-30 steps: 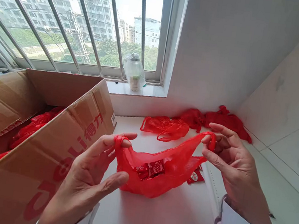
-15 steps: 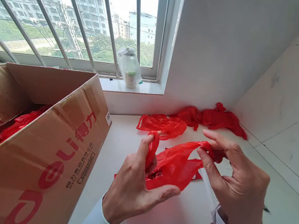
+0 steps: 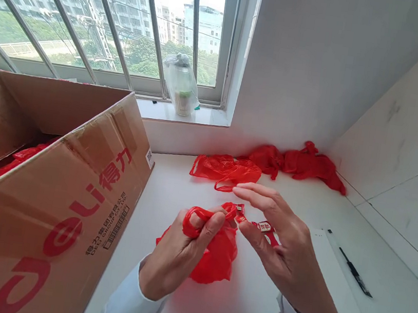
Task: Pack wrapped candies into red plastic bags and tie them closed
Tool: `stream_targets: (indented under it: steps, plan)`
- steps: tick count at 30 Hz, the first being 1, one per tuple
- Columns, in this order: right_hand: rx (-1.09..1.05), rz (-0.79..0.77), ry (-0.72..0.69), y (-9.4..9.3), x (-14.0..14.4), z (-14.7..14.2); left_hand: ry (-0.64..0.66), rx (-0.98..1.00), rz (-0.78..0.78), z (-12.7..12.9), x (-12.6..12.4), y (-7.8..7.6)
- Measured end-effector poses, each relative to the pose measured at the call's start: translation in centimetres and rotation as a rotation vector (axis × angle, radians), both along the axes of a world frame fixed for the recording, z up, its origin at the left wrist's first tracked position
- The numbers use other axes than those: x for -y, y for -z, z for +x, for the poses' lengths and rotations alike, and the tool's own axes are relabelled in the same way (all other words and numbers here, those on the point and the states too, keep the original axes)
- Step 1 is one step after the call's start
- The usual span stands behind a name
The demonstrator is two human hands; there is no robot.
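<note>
My left hand (image 3: 175,253) is closed on a red plastic bag (image 3: 218,259), with one handle looped around its index finger and the thumb pressed on it. The bag's gathered upper part stretches right from the thumb, while its body hangs crumpled below. My right hand (image 3: 283,234) is just to the right, fingers spread, thumb and fingertips apart on either side of the gathered end. Whether a fingertip touches the bag is hard to see. Small red printed packets (image 3: 266,227) lie behind the right hand, partly hidden by it.
At left stands an open cardboard box (image 3: 112,179) with red plastic bags (image 3: 17,160) inside. Another red bag (image 3: 226,169) and knotted red bags (image 3: 309,163) lie along the wall. White paper (image 3: 344,300) and a black pen (image 3: 356,273) are at right. A bagged jar (image 3: 182,88) stands on the sill.
My hands have come closer together, the right moving left and away from its former hold on the bag. My left thumb has closed onto the handle. The bag is now gathered; the pen shows.
</note>
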State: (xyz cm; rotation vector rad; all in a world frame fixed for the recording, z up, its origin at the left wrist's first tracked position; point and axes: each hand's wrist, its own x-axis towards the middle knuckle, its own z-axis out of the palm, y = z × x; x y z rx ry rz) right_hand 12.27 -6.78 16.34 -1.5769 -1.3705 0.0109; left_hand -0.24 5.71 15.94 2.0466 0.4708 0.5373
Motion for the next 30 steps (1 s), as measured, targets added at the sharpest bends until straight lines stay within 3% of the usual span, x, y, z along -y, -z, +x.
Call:
stream_targets:
  steps: [4, 8, 11, 15, 17, 19, 21, 23, 26, 28, 30]
  plan:
    - [-0.24, -0.142, -0.186, 0.9, -1.4, 1.7, 0.07, -0.065, -0.349, 0.1, -0.5, -0.3]
    - [-0.321, -0.091, -0.076, 1.1, -1.7, 1.4, 0.113, -0.045, -0.556, 0.1, -0.7, -0.7]
    - [-0.353, -0.062, 0.044, 0.8, -1.5, 1.1, 0.091, -0.025, -0.587, -0.2, -0.6, -0.8]
    - [-0.281, 0.059, 0.086, 0.3, -0.9, -0.1, 0.125, -0.174, -0.564, -0.6, -0.3, -1.2]
    - [-0.189, 0.09, -0.014, -0.2, -0.4, -0.9, 0.144, -0.183, -0.611, -0.9, -0.4, -1.5]
    - [-0.036, -0.01, -0.222, -0.6, 0.3, -1.5, 0.184, -0.149, -0.623, -1.2, -0.8, -2.0]
    - [0.134, -0.196, -0.437, -1.0, 0.8, -1.6, 0.304, -0.16, -0.529, -1.6, -1.5, -2.3]
    - [0.202, -0.297, -0.554, -1.1, 1.0, -1.2, 0.431, -0.197, -0.351, -2.2, -2.2, -2.6]
    - [-0.022, -0.166, -0.47, -0.7, 0.3, -0.2, 0.484, -0.247, -0.014, -3.2, -2.3, -2.5]
    - [-0.232, -0.065, -0.334, 0.0, -0.8, 0.4, 0.46, -0.258, 0.221, -3.6, -1.6, -2.1]
    - [-0.351, -0.083, -0.317, 0.9, -2.0, 0.6, 0.396, -0.234, 0.459, -3.5, -0.9, -1.6]
